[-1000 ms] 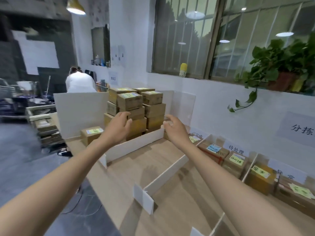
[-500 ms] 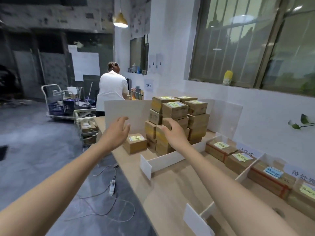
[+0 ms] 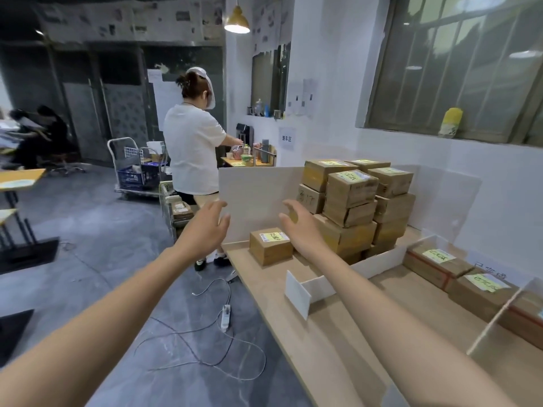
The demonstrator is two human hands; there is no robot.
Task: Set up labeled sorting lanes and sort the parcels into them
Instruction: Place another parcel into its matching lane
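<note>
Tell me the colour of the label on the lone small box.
The label is yellow; head view.

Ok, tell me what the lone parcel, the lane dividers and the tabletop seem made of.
Lone parcel: matte brown cardboard, folded edges, paper label.
Lane dividers: stiff matte white sheet, probably foam board or plastic.
Tabletop: pale wood-grain surface, likely laminate, faint sheen.

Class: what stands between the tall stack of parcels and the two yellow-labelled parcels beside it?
In the head view, a low white divider strip stands between the stack and those two parcels.
</note>
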